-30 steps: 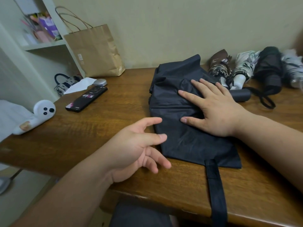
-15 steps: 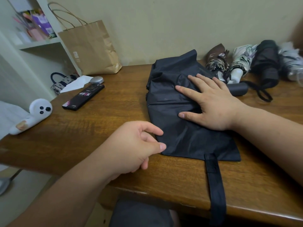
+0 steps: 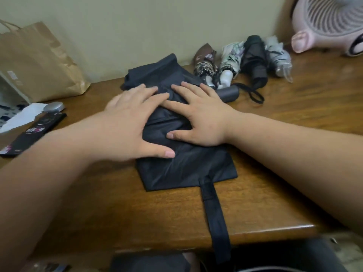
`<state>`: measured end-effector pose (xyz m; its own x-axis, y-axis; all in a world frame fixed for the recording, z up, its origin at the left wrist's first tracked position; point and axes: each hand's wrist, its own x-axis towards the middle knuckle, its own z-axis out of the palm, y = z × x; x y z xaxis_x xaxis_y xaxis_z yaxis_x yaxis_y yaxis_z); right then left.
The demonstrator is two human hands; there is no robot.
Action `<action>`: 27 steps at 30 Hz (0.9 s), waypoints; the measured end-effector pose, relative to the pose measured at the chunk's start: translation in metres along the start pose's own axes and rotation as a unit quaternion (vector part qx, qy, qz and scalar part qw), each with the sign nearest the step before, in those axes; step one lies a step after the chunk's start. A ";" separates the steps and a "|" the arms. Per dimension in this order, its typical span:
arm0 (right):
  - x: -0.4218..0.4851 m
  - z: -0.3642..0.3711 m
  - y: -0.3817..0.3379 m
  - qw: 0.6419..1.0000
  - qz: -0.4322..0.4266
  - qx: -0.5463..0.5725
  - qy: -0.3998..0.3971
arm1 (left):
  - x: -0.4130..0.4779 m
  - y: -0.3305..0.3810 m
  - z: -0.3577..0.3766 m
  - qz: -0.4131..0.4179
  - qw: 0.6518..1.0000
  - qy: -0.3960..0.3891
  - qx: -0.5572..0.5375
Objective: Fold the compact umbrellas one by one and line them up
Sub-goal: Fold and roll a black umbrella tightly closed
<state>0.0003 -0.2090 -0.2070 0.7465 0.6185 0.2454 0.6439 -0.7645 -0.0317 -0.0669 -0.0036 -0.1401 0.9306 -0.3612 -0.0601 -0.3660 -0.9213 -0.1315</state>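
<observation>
The black umbrella (image 3: pixel 186 167) lies flattened on the middle of the bench (image 3: pixel 137 203). Its canopy runs from the back edge towards the front, and its strap (image 3: pixel 214 209) trails over the front edge. Its dark handle (image 3: pixel 228 93) pokes out to the right, behind the right wrist.

Both grips now press on the canopy. The right grip (image 3: pixel 202 118) lies flat on the cloth with fingers spread and thumb stretched left, much as it did half a second ago. The left grip (image 3: pixel 127 124) is what changed. Half a second ago it sat with curled fingers at the near left edge of the canopy. Now it lies palm down on the left part of the cloth, just beside the right grip. Its fingers are straight and slightly blurred, and its thumb rests on the fabric nearer the front.

Four folded umbrellas stand in a row along the back edge to the right, close together: a brown umbrella (image 3: pixel 204 63), a white patterned umbrella (image 3: pixel 230 59), a black folded umbrella (image 3: pixel 254 59) and a grey umbrella (image 3: pixel 278 55).

The view has swung right since the earlier frames. A pink fan (image 3: pixel 330 22) now shows at the back right corner, and the shelf and the white gadget at the left have dropped out of sight. The paper bag (image 3: pixel 35 61) leans on the wall at the back left. Near it, by the left edge, are a black box (image 3: pixel 33 132), a silver object (image 3: pixel 53 107) and a white sheet (image 3: pixel 23 117).
</observation>
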 end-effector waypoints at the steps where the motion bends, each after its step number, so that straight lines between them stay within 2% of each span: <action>1: 0.000 0.001 0.001 1.000 0.000 -0.004 0.002 | 0.009 0.000 0.007 -0.003 0.999 -0.031 0.012; 3: 0.001 0.002 0.003 1.000 0.002 -0.010 0.002 | 0.020 -0.001 0.023 -0.001 0.999 -0.047 0.025; 8: 0.001 0.001 0.007 1.000 -0.006 0.002 0.000 | 0.024 -0.001 0.040 0.010 1.000 -0.025 0.001; 12: -0.011 -0.014 0.009 0.999 -0.008 0.028 0.036 | 0.026 -0.010 0.044 0.025 0.999 -0.012 -0.022; 14: -0.019 -0.025 0.011 0.996 0.013 0.037 0.083 | 0.028 -0.013 0.046 0.023 0.999 -0.011 -0.025; 16: -0.025 -0.044 0.010 0.988 0.100 0.065 0.102 | 0.028 -0.014 0.048 0.020 0.999 -0.012 -0.028; 18: -0.032 -0.064 0.004 0.965 0.226 0.120 0.057 | 0.029 -0.013 0.050 0.018 0.999 -0.011 -0.033; 20: -0.053 -0.077 -0.003 0.927 0.304 0.220 0.011 | 0.029 -0.011 0.050 0.019 0.999 -0.009 -0.040; 24: -0.106 -0.080 -0.031 0.874 0.344 0.340 -0.051 | 0.028 -0.012 0.052 0.023 0.998 0.002 -0.051; 25: -0.115 -0.078 -0.039 0.853 0.340 0.394 -0.042 | 0.027 -0.013 0.053 0.025 0.998 0.002 -0.053; 27: -0.128 -0.073 -0.052 0.790 0.330 0.517 -0.003 | 0.027 -0.013 0.053 0.026 0.998 0.000 -0.056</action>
<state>-0.1415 -0.2618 -0.1657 0.9755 0.1514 -0.1598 -0.0950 -0.3652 -0.9261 -0.0373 0.0062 -0.1927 0.9104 -0.4087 -0.0640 -0.4104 -0.9118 -0.0163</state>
